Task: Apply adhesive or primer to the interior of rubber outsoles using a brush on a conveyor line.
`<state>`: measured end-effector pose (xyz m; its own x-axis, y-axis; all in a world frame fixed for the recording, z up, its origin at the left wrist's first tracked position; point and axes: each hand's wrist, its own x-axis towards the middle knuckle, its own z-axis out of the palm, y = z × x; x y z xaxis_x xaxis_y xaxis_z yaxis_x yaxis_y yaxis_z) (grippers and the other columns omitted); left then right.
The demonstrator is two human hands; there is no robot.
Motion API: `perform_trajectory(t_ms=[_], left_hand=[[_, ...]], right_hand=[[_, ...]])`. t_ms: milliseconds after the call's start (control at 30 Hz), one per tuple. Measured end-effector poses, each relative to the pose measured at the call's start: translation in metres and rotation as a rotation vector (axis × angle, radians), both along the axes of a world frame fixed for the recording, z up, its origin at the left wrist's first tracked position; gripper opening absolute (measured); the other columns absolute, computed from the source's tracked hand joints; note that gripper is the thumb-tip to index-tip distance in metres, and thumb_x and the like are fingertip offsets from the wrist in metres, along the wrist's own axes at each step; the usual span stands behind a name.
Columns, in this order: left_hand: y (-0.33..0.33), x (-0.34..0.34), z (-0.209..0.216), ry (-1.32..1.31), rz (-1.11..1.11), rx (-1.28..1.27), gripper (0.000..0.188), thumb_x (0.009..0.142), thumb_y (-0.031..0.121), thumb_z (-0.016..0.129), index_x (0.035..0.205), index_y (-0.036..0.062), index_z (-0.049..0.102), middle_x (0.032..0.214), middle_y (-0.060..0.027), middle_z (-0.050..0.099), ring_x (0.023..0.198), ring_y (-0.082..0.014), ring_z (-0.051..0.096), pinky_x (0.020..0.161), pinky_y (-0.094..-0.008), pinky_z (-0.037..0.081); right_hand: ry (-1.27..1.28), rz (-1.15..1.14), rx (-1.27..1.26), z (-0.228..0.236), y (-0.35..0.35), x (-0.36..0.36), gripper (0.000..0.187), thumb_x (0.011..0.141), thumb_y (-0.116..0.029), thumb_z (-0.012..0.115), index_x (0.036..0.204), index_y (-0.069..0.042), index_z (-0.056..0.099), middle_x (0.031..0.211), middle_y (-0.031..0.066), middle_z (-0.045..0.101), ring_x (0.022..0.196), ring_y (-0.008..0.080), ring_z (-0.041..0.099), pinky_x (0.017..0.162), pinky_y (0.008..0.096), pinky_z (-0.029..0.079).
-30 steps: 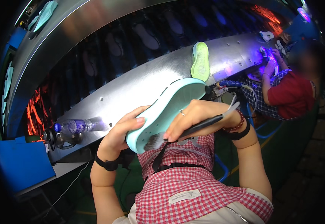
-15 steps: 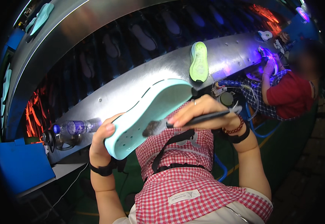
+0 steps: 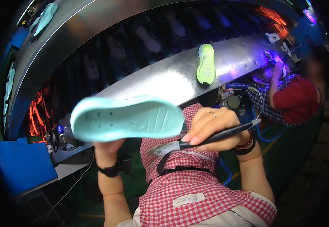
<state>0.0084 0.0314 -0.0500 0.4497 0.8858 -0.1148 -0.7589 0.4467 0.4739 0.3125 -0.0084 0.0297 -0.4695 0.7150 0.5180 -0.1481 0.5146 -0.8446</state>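
Note:
A mint-green shoe sole (image 3: 126, 118) is held up in front of me with its hollow inner side showing. My left hand (image 3: 110, 146) grips it from beneath at the left end, most of the fingers hidden behind it. In my right hand (image 3: 218, 126) is a brush (image 3: 230, 132) with a black handle, closed between thumb and fingers. Its bristles point left, just below the sole and apart from it, over my checked apron (image 3: 179, 189). On the metal ledge (image 3: 141, 83) ahead lies a yellow-green sole (image 3: 206, 64).
Behind the ledge runs a dark conveyor carrying several soles (image 3: 149, 39). Bottles (image 3: 64, 136) stand at the left beside a blue box (image 3: 24, 160). A round container (image 3: 232, 102) sits beyond my right hand. At the right, a co-worker (image 3: 298, 94) handles a shoe under purple light.
My left hand has turned the sole from a slant to nearly level and moved it left. The brush has come out of the sole and now sits below it.

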Motion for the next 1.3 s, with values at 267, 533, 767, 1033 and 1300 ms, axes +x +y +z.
perform_trajectory(t_ms=[267, 533, 767, 1033, 1300], left_hand=[[-0.010, 0.073, -0.014, -0.165, -0.040, -0.024, 0.084, 0.082, 0.071, 0.015, 0.135, 0.0075, 0.029, 0.129, -0.0148, 0.043, 0.117, -0.0361, 0.042, 0.099, -0.0496, 0.033], [0.003, 0.064, -0.006, -0.084, 0.207, 0.066, 0.082, 0.082, 0.071, 0.019, 0.130, 0.0066, 0.036, 0.119, -0.0152, 0.049, 0.113, -0.0304, 0.045, 0.096, -0.0463, 0.036], [-0.001, 0.084, 0.005, -0.075, 0.223, 0.163, 0.081, 0.082, 0.070, 0.022, 0.126, 0.0042, 0.039, 0.117, -0.0119, 0.050, 0.106, -0.0274, 0.048, 0.098, -0.0472, 0.032], [0.005, 0.072, 0.024, 0.056, 0.379, 0.174, 0.086, 0.078, 0.075, 0.021, 0.126, 0.0060, 0.037, 0.110, -0.0130, 0.050, 0.102, -0.0269, 0.049, 0.094, -0.0441, 0.038], [0.013, 0.064, 0.044, -0.181, 0.288, 0.225, 0.079, 0.084, 0.065, 0.026, 0.131, 0.0021, 0.036, 0.126, -0.0163, 0.046, 0.114, -0.0352, 0.045, 0.102, -0.0490, 0.029]], right_hand=[[-0.118, -0.329, -0.294, -0.042, 0.016, -0.031, 0.016, 0.069, -0.007, 0.069, 0.084, -0.002, 0.068, 0.072, 0.0081, 0.062, 0.067, 0.0150, 0.058, 0.060, 0.0251, 0.045], [-0.356, -0.105, 0.295, -0.035, -0.008, -0.036, 0.020, 0.064, -0.004, 0.071, 0.083, -0.003, 0.064, 0.075, 0.0078, 0.064, 0.062, 0.0204, 0.060, 0.059, 0.0291, 0.048], [-0.110, -0.202, -0.019, -0.025, 0.015, -0.045, 0.019, 0.067, -0.002, 0.070, 0.086, -0.002, 0.066, 0.084, 0.0100, 0.067, 0.077, 0.0206, 0.063, 0.067, 0.0309, 0.049], [-0.089, -0.151, -0.183, -0.037, 0.010, -0.027, 0.020, 0.067, 0.000, 0.071, 0.086, -0.002, 0.067, 0.087, 0.0111, 0.067, 0.080, 0.0201, 0.063, 0.073, 0.0303, 0.048], [0.352, 0.097, -0.611, -0.049, 0.011, -0.027, 0.019, 0.077, 0.002, 0.061, 0.096, 0.001, 0.061, 0.099, 0.0117, 0.062, 0.092, 0.0166, 0.059, 0.081, 0.0277, 0.048]])
